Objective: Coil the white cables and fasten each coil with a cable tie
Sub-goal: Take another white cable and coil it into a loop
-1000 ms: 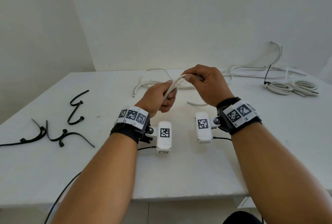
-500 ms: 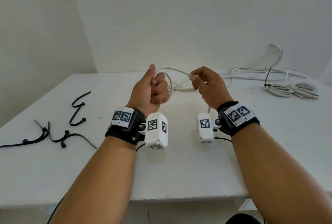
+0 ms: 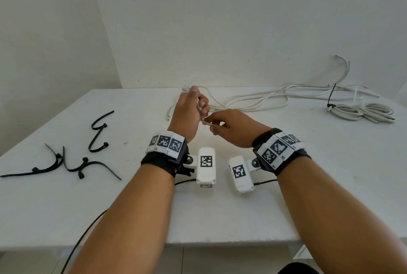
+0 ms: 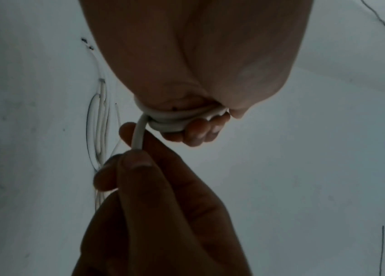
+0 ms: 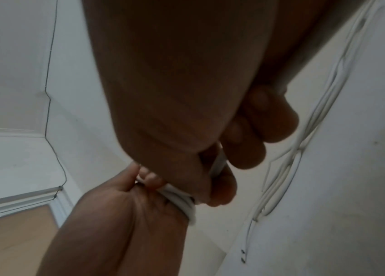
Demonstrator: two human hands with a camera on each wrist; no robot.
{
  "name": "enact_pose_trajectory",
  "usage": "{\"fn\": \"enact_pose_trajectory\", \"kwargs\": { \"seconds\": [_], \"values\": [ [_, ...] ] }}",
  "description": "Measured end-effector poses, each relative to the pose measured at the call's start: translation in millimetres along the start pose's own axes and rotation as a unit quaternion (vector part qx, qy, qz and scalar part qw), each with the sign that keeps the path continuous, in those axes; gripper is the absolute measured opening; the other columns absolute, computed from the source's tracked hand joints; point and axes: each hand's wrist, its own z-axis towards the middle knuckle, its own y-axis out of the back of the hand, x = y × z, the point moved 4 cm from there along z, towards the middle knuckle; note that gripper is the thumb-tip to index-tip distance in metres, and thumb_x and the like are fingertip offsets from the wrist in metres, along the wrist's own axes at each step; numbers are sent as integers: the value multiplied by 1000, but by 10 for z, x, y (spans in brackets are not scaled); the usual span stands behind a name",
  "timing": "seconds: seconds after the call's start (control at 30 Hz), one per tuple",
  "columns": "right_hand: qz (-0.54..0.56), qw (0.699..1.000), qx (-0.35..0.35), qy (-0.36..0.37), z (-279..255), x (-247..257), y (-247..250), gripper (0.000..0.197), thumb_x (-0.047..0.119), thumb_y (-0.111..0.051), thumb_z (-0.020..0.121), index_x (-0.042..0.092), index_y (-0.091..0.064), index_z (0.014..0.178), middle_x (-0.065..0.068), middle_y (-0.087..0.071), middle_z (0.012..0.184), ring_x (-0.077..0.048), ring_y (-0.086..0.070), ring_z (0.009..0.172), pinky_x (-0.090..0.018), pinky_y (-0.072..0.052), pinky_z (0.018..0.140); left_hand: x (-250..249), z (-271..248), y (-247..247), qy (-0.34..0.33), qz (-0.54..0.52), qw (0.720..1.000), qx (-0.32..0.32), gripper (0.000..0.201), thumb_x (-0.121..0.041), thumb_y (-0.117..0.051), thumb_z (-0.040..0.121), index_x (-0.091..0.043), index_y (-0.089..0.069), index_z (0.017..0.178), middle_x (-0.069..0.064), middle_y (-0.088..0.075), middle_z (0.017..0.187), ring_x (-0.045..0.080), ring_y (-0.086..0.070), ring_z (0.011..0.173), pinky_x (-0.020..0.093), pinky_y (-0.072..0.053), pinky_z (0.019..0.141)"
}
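The left hand (image 3: 189, 115) stood upright with its fingers curled round a small bundle of white cable turns (image 4: 175, 119), thumb pointing up; against the picture half a second before, where a single open loop arched above that fist, the loop had been drawn down and now lay tight against the fingers as one more turn; the right hand (image 3: 231, 128) had dropped from the level of the left to just below and beside it, thumb and forefinger pinching the running length of the white cable (image 4: 138, 136) close under the bundle, the other fingers loosely bent. From the pinch outward, the rest of that cable trailed away over the white table (image 3: 330, 163) in long slack loops (image 3: 253, 102) toward the wall, so in my judgement a good deal remained to be wound; the winding looked only a few turns along. Farther right lay a finished coil (image 3: 363, 112), already cinched with a black cable tie (image 3: 330, 97) whose tail stuck up; well apart on the left lay several loose black cable ties (image 3: 72, 161), untouched and out of easy reach of either occupied hand. The change suggested steady wrapping round the left fingers; the tie for this coil was a step not yet begun.
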Motion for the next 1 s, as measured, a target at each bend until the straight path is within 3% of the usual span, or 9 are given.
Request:
{"fn": "enact_pose_trajectory", "kwargs": {
  "seconds": [0.1,0.23,0.33,0.4,0.5,0.6,0.7,0.83,1.0],
  "values": [
    [-11,1000,12,-4,-26,31,26,24,20,-49,101,22,-67,117,7,-69,93,-14,-65,84,-26,-50,79,-42,-16,51,-29,72,995,-66,22,-27,-34,106,-10,-37,93,-3,-43,65,10,-41,54,21,-39,56],
    [-26,999,41,-8,-74,79,70,27,20,-51,100,22,-66,123,10,-67,96,-10,-64,91,-25,-48,82,-63,-28,94,-43,158,983,-81,28,-28,-35,107,-18,-36,81,-1,-44,71,12,-42,61,18,-42,58],
    [-25,996,89,3,-123,87,100,29,15,-50,97,26,-67,117,16,-71,97,3,-61,85,-15,-44,74,53,43,138,-22,316,948,-28,34,-38,-35,105,-16,-43,81,5,-53,79,18,-51,70,41,-49,78],
    [19,994,105,-6,-163,55,152,28,12,-52,95,29,-64,114,16,-73,95,7,-59,68,-10,-43,63,125,81,167,9,386,922,6,38,-41,-34,103,-13,-46,81,9,-56,80,23,-54,71,49,-50,81],
    [87,994,66,-26,-205,21,286,17,11,-60,92,22,-66,103,11,-76,87,-2,-60,57,-23,-51,57,164,62,137,55,421,903,64,41,-39,-33,104,-13,-49,76,5,-59,72,22,-58,66,43,-52,77],
    [128,991,-35,-10,-222,2,431,4,14,-70,88,16,-73,86,3,-76,75,-8,-63,54,-34,-53,56,159,-35,30,93,486,855,156,50,-35,-29,103,-10,-57,70,1,-64,57,16,-55,54,32,-45,68],
    [185,973,-135,5,-212,-63,519,13,19,-80,82,11,-73,77,-4,-73,68,-13,-61,50,-35,-51,53,180,-124,-80,141,388,883,223,47,-36,-26,103,-11,-52,72,4,-56,54,18,-41,45,30,-36,54],
    [282,930,-234,17,-161,-211,514,22,20,-84,79,4,-70,73,-5,-69,61,-11,-50,46,-21,-41,48,173,-200,-225,165,159,938,261,50,-51,-31,102,-17,-35,65,-1,-23,53,11,-15,43,22,-14,41],
    [290,915,-278,28,-103,-227,384,19,20,-78,85,9,-70,72,10,-64,62,-1,-52,57,-17,-42,61,134,-211,-215,141,36,956,254,46,-45,-44,93,-21,-32,56,-6,-20,43,8,-12,37,17,-15,38]
  ]
}}
